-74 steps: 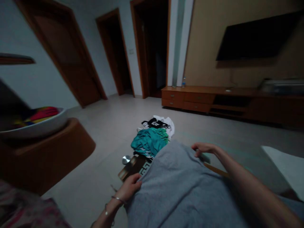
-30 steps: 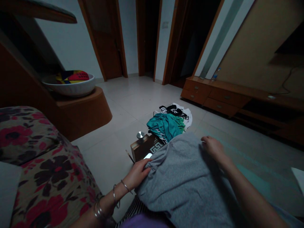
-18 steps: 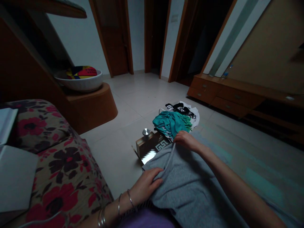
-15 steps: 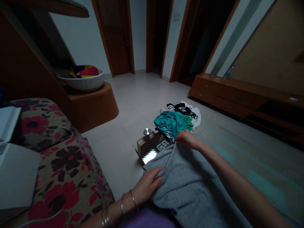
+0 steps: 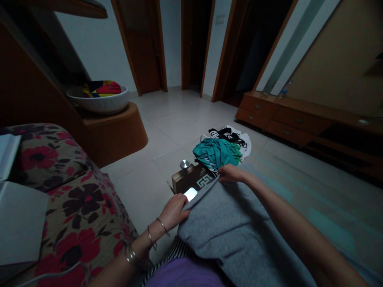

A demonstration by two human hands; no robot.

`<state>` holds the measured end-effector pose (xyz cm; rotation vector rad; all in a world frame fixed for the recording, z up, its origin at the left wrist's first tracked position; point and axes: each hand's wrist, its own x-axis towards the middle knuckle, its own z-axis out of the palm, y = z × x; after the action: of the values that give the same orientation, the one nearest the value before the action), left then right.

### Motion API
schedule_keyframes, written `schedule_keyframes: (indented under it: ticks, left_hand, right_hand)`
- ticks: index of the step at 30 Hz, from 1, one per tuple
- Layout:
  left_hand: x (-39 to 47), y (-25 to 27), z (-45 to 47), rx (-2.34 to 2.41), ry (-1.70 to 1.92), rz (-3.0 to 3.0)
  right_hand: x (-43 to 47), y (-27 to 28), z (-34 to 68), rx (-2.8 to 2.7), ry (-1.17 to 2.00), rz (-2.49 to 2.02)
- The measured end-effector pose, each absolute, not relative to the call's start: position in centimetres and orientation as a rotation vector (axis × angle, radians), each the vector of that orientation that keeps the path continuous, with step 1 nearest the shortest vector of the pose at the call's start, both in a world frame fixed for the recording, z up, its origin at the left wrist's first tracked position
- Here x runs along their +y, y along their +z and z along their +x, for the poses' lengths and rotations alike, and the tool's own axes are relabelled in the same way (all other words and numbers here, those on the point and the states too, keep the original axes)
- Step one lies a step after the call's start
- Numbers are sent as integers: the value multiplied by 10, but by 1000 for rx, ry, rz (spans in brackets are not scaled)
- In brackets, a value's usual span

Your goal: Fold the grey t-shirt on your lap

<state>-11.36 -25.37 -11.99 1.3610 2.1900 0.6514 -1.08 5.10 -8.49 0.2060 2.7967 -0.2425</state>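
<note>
A grey cloth garment (image 5: 230,223) is spread over my lap, its far edge pulled taut between both hands. My left hand (image 5: 176,209), with bracelets on the wrist, is closed on the near-left end of that edge. My right hand (image 5: 230,173) pinches the other end, close to a teal garment (image 5: 217,153) heaped ahead of it. Just beyond the grey edge, a bright white screen or panel (image 5: 190,194) lies on a dark wooden box-like piece (image 5: 182,182) with a pale key-pattern. The garment hides part of it.
Black-and-white clothes (image 5: 230,135) lie behind the teal garment. A flowered sofa (image 5: 74,223) stands at the left, with a white box (image 5: 20,223) on it. A white bowl (image 5: 101,101) rests on a wooden ledge (image 5: 119,131). A low cabinet (image 5: 287,123) runs along the right.
My left hand has moved up and slightly left and now grips the garment's far edge, which has straightened. The right hand keeps its pinch. The view has shifted slightly.
</note>
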Motion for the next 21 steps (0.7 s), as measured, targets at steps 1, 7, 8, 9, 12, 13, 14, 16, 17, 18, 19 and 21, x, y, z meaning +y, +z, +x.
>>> schedule_keyframes:
  ticks: [1,7,8,9,12,13,14,16,17,18,19,21]
  left_hand:
    - [-250,-117,-117,2164,679,1336]
    - [-224,-116,-152,2094,1107,1042]
    - [-223,-119,-156,2105,1122,1005]
    - [-223,-123,-159,2122,1118,977]
    - [-232,-133,-154,2190,1100,957]
    - [-236,-135,-149,2218,1096,973]
    - [-240,-137,-143,2254,1087,1002]
    - [-245,-138,-133,2364,1022,1086]
    - [-245,-138,-130,2430,963,1129]
    - [-244,-137,-129,2497,893,1167]
    - [-241,-136,-130,2559,814,1201]
    - [-233,-132,-137,2669,659,1252]
  right_hand:
    - [53,-83,-9,2805,-293,236]
    - [61,-80,-1,2954,-348,513]
    - [59,-81,0,3003,-299,555]
    - [53,-81,2,3069,-236,591]
    - [25,-84,16,3309,-85,661]
    - [11,-86,25,3381,-96,655]
    - [-3,-89,35,3439,-138,630]
    - [-33,-99,59,3505,-242,544]
    - [-46,-106,73,3515,-278,503]
    - [-58,-115,87,3515,-296,476]
    - [-67,-124,100,3505,-301,467]
    - [-78,-143,123,3471,-303,486]
